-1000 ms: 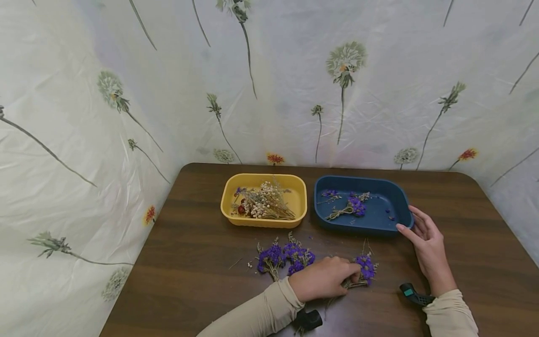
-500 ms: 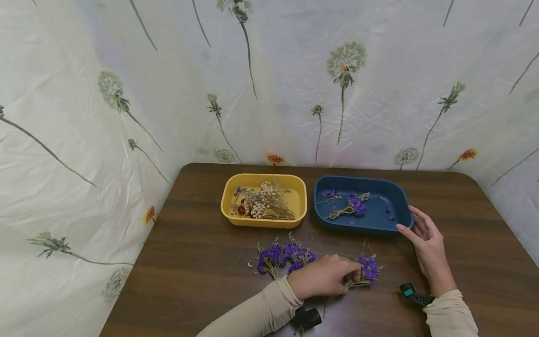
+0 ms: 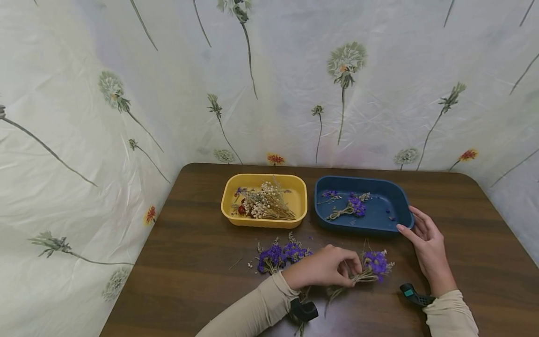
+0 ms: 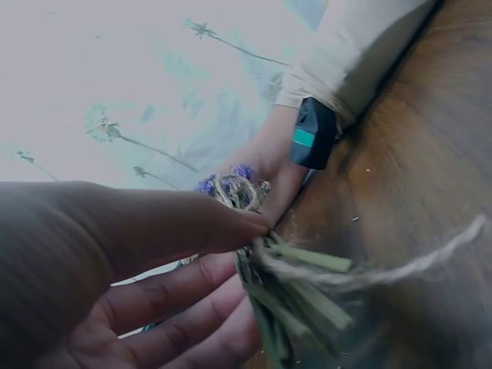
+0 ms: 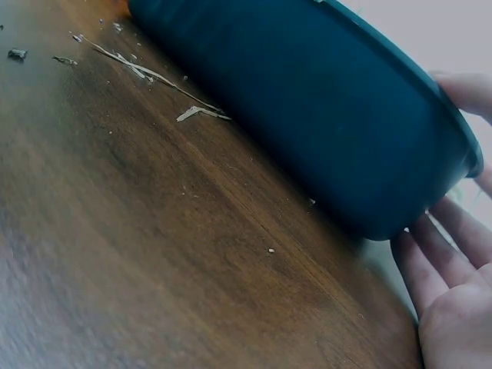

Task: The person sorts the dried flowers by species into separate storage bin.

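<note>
My left hand [image 3: 324, 267] pinches the twine-tied stems of a bunch of purple dried flowers [image 3: 377, 263], lifted slightly with its blossoms pointing right. In the left wrist view, thumb and fingers close on the green cut stems [image 4: 296, 307], and a loose twine end [image 4: 400, 273] sticks out. My right hand [image 3: 430, 248] holds the right front corner of a blue tray [image 3: 358, 228], thumb at the front and fingers round the side. Another tied purple bunch [image 3: 357, 205] lies inside that tray with a few loose sprigs.
A yellow tray [image 3: 263, 223] with white and red dried flowers stands left of the blue one. More purple bunches [image 3: 271, 257] lie on the brown table [image 3: 189, 281], partly behind my left forearm. Stem scraps [image 5: 146, 73] lie near the blue tray. A flower-printed sheet [image 3: 286, 84] hangs behind.
The purple bunch in my left hand has shifted right and slightly up, and its tied stems show more now. My right hand has stayed at the blue tray's corner.
</note>
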### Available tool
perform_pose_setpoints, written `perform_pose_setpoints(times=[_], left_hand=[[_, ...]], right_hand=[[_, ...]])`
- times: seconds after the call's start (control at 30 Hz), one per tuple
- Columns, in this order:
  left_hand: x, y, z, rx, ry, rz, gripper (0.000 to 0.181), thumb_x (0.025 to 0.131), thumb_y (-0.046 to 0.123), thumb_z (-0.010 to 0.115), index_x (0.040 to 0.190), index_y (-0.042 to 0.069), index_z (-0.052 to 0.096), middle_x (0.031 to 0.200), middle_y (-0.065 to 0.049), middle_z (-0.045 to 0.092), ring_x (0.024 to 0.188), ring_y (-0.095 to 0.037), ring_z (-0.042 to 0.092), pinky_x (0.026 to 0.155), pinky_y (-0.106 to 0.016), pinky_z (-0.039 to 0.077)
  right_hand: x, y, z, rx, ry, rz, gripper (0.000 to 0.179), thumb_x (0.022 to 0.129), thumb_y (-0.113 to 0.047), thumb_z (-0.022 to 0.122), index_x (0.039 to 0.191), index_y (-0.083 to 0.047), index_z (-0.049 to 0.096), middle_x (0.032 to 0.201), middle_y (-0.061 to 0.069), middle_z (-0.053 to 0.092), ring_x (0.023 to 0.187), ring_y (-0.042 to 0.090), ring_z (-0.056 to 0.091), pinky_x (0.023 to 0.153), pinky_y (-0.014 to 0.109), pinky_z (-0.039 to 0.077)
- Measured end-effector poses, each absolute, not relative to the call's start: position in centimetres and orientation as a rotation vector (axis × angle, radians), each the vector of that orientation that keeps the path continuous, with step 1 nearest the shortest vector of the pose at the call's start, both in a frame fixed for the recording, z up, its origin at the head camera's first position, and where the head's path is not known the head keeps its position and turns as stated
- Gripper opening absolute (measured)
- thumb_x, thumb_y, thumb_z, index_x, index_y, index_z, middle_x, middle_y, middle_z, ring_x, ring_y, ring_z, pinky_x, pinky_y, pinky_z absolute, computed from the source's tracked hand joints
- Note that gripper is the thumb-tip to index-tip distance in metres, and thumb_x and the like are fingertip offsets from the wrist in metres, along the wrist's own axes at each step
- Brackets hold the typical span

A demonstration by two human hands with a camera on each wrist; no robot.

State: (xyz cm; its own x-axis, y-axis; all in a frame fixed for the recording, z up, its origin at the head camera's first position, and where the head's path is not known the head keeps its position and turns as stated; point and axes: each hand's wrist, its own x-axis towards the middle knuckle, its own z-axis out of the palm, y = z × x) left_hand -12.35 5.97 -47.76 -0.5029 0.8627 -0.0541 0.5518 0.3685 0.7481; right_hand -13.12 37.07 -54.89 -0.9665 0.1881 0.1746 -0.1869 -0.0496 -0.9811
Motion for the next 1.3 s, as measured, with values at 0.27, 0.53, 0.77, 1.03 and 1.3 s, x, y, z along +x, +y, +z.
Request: perform_pose_setpoints(times=[0.27,0.53,0.77,1.03,1.3], left_hand=[[-13.3,5.3,-47.6,1.189,2.165,1.114,0.019,0.091,0.011,0.080,0.109,0.012,0.073,0.104,0.002,0.076,0.074,0.013,0.062,0.074,-0.006,0.053],[-14.0,4.4,-47.1,1.121,2.125,1.214,0.019,0.092,0.010,0.079,0.110,0.011,0.074,0.103,0.000,0.076,0.076,0.009,0.065,0.074,-0.010,0.055],[-14.8,3.5,-46.7,1.099,2.153,1.255,0.018,0.092,0.010,0.079,0.109,0.011,0.075,0.098,-0.001,0.077,0.075,0.007,0.065,0.072,-0.011,0.056],[-15.8,2.7,-46.1,1.080,2.185,1.291,0.016,0.093,0.011,0.078,0.108,0.010,0.075,0.095,-0.003,0.077,0.074,0.004,0.066,0.073,-0.013,0.057],[-17.1,1.9,-45.4,1.022,2.171,1.353,0.015,0.093,0.008,0.077,0.108,0.008,0.075,0.103,-0.006,0.077,0.079,0.002,0.066,0.076,-0.015,0.057]], right_hand=[[-13.0,37.1,-55.0,0.030,-1.942,2.124,0.066,0.098,0.005,0.063,0.158,-0.006,0.039,0.151,0.003,0.050,0.131,-0.001,0.055,0.095,0.006,0.049],[-13.1,37.1,-55.0,0.042,-1.930,2.124,0.065,0.098,0.006,0.064,0.158,-0.006,0.039,0.146,-0.001,0.055,0.129,-0.001,0.057,0.094,0.007,0.050],[-13.2,37.1,-55.1,0.015,-1.936,2.117,0.065,0.098,0.006,0.064,0.157,-0.006,0.040,0.146,-0.001,0.055,0.129,-0.001,0.057,0.094,0.006,0.050],[-13.1,37.1,-55.2,0.019,-1.944,2.113,0.066,0.098,0.006,0.063,0.158,-0.008,0.040,0.149,0.000,0.052,0.131,0.000,0.054,0.096,0.005,0.048],[-13.0,37.0,-55.1,0.020,-1.934,2.117,0.066,0.098,0.007,0.063,0.158,-0.007,0.040,0.149,0.001,0.053,0.131,0.000,0.054,0.096,0.005,0.048]])
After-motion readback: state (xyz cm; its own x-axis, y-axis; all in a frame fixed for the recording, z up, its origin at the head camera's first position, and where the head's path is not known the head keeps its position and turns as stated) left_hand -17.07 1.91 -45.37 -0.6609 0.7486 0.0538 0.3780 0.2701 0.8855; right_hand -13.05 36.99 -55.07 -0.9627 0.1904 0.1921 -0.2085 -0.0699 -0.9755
